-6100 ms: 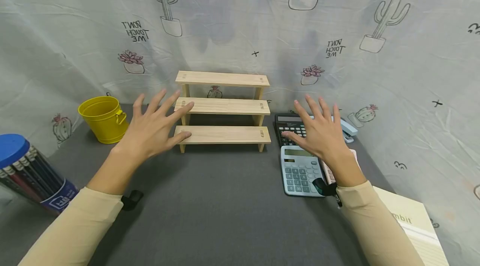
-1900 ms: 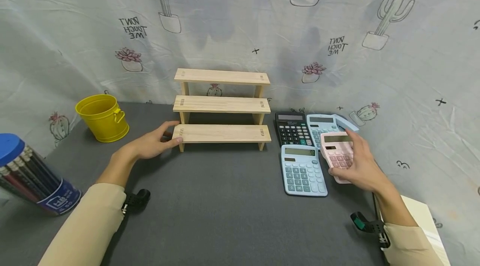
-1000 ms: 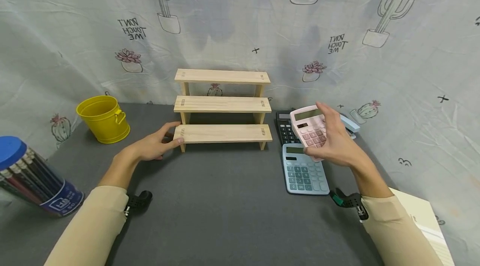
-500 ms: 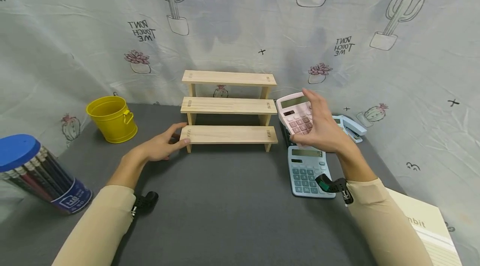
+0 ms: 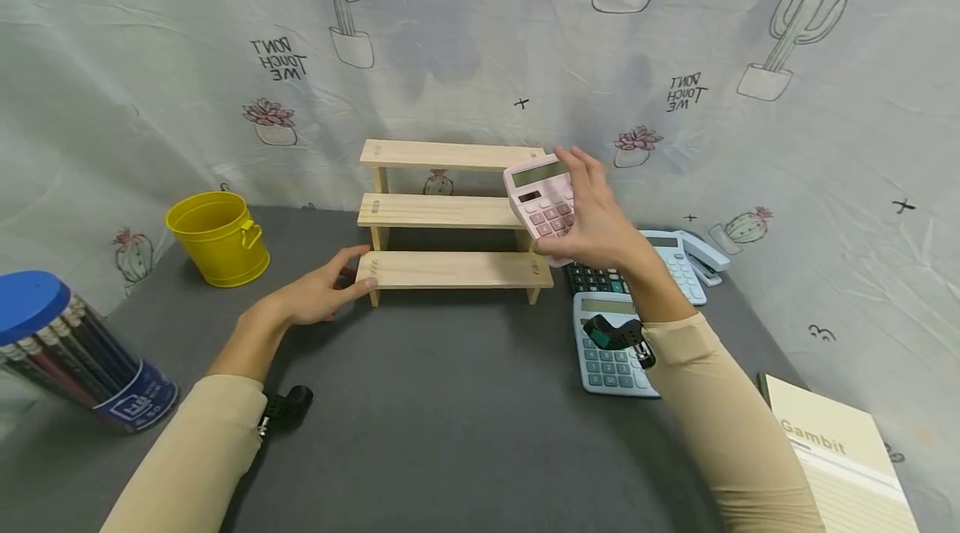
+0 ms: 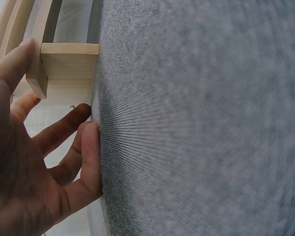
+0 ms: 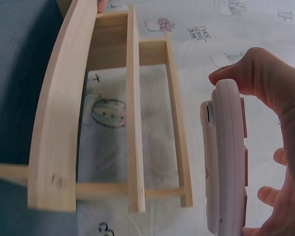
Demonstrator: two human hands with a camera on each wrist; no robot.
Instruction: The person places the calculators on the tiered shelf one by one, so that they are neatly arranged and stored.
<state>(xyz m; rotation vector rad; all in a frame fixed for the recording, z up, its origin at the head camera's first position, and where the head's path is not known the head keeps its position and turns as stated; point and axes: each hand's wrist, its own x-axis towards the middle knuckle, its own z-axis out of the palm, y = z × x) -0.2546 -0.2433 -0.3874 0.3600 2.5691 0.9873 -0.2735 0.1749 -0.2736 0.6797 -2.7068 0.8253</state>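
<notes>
A three-step wooden display stand [image 5: 457, 269] stands at the back middle of the table. My left hand [image 5: 318, 295] holds the left end of its lowest step; in the left wrist view the thumb [image 6: 17, 64] lies against the board's end while other fingers reach the tabletop. Up off the table, my right hand [image 5: 600, 220] grips a pink calculator [image 5: 543, 199] between thumb and fingers. This calculator is tilted and, from the head, covers the right ends of the upper steps. In the right wrist view the calculator [image 7: 226, 157] appears edge-on, apart from the stand.
Right of the stand lie a blue calculator [image 5: 611, 362], a black calculator [image 5: 592, 279] and a light-blue calculator [image 5: 678, 266] beside a stapler [image 5: 702, 251]. A notebook [image 5: 840, 450] lies front right. At left are a yellow bucket [image 5: 217, 241] and a pencil tub [image 5: 82, 358].
Both hands were first raised and bare; then the left took the stand's end and the right grasped the pink calculator. The right has lifted it leftward, over the other calculators to the stand.
</notes>
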